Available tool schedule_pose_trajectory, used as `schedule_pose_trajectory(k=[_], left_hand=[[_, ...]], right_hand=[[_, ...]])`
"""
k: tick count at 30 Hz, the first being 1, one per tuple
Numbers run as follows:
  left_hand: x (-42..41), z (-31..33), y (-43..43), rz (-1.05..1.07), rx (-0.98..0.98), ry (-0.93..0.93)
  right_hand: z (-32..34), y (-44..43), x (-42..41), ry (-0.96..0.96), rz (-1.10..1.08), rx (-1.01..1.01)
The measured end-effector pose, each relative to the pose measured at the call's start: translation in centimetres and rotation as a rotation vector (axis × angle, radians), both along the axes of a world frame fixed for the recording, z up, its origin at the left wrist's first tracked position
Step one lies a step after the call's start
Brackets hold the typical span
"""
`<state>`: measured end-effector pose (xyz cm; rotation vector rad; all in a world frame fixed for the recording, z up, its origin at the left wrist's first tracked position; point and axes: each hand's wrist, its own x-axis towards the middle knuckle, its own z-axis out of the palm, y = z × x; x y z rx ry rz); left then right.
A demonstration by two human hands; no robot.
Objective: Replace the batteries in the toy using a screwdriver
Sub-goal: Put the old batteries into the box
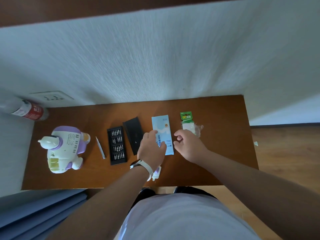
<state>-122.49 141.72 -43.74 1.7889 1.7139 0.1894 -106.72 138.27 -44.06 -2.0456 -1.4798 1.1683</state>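
Brown wooden table (225, 144) stands against a pale textured wall (155, 58); mid-frame, left hand (152, 148) rests straight-fingered on a blue box (162, 127), right hand (188, 144) beside it loosely curled, empty.

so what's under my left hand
The light blue box; the left hand covers its lower left part. A small white-and-purple piece peeks out below the wrist, mostly hidden.

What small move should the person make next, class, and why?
Probably lift the left hand off the blue box and reach for the screwdriver, which lies untouched between the toy and the bit tray. Neither hand holds a tool: the left rests on the box, the right hand hovers beside it, empty.
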Motion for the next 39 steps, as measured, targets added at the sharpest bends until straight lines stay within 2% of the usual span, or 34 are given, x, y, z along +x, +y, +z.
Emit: schedule_pose_trajectory(k=[4, 10, 21, 27, 39], left_hand=[[1.2, 0.2, -0.9, -0.077, -0.014, -0.055], [4.0, 0.3, -1.9, -0.235, -0.032, 0.007], [8.7, -1.1, -2.9, -0.269, -0.074, 0.121], [9.5, -2.0, -3.1, -0.230, -0.033, 0.109], [9.6, -2.4, -3.0, -0.189, -0.084, 0.058]], right_hand=[[1.4, -1.5, 3.5, 0.006, -0.084, -0.004], [0.3, -2.9, 8.2, -0.098, -0.212, -0.027], [-1.9, -2.0, 9.1, -0.011, -0.028, -0.086], [-2.5, -1.4, 9.3, 0.028, 0.003, -0.054], [-3.4, -0.9, 9.0, -0.002, 0.030, -0.045]])
